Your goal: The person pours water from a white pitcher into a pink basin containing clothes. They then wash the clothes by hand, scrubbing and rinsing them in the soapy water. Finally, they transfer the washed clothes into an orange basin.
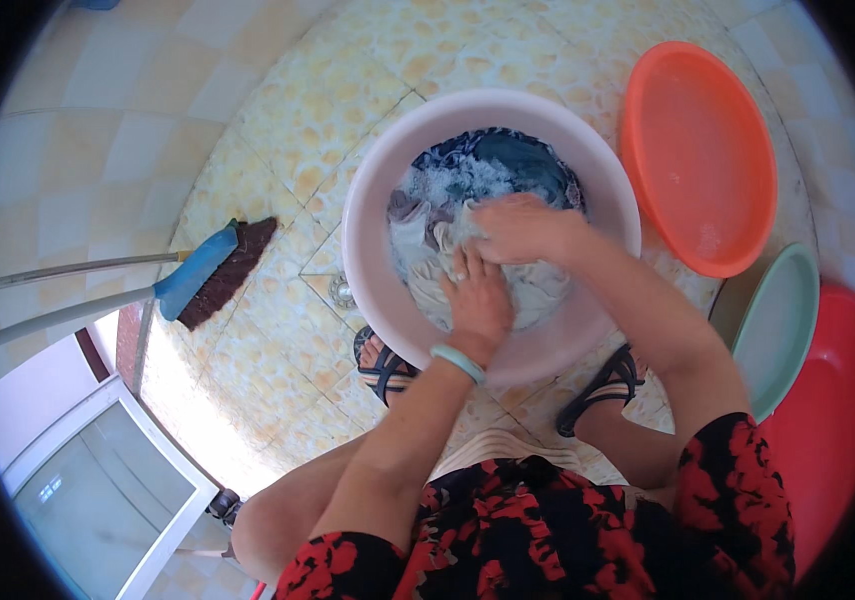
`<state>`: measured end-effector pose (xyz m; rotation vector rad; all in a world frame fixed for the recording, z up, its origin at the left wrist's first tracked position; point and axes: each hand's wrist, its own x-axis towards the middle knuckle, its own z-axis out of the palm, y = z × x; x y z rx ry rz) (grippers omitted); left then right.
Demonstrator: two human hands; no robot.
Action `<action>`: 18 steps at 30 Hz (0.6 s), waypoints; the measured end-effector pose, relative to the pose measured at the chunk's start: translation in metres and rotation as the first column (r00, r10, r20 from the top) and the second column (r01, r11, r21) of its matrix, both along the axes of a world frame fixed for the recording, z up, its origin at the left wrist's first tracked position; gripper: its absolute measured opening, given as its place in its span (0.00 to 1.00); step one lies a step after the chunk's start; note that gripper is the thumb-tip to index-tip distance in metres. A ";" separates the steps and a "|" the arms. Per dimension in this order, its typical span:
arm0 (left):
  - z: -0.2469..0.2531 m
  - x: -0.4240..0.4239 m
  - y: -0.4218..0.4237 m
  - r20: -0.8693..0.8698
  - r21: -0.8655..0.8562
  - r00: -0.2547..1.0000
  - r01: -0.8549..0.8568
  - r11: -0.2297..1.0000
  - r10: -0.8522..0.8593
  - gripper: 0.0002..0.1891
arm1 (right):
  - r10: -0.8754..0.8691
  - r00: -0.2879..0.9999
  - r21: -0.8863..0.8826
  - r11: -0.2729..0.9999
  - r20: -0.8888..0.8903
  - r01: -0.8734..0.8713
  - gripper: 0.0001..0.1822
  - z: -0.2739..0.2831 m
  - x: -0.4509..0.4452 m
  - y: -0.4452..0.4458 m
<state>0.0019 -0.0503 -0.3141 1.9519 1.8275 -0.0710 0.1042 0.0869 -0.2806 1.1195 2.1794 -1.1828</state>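
Observation:
A large pale pink plastic basin (367,187) stands on the floor between my feet, with wet clothes in sudsy water. Dark blue patterned cloth (521,161) lies at its far side, and light cream cloth (427,289) at its near side. My left hand (480,300), with a pale bangle at the wrist, presses on the cream cloth, fingers pointing away from me. My right hand (521,229) is just beyond it and to its right, over the cloth and blurred; its fingers are bent, and whether they grip the cloth is unclear.
An orange basin (701,157), a green basin (776,330) and a red tub (836,397) stand along the right wall. A broom (229,274) with dark bristles and a blue head is at the left. A floor drain (341,291) lies beside the pink basin. A glazed, white-framed door (109,487) is at lower left.

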 end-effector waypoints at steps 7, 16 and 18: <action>0.022 0.021 -0.040 0.127 -0.280 0.961 0.272 0.921 -0.246 0.37 | 0.182 0.981 0.381 0.913 -0.064 -0.145 0.18 -0.051 -0.065 -0.029; 0.021 -0.001 -0.008 0.497 -0.628 0.637 -0.205 0.751 0.589 0.22 | -0.346 0.912 0.272 0.876 -0.222 0.399 0.22 -0.102 -0.071 0.003; -0.015 -0.004 -0.008 0.586 -0.646 0.176 -0.488 0.587 0.791 0.15 | -0.538 0.763 0.206 0.752 -0.359 0.627 0.21 -0.100 -0.060 0.010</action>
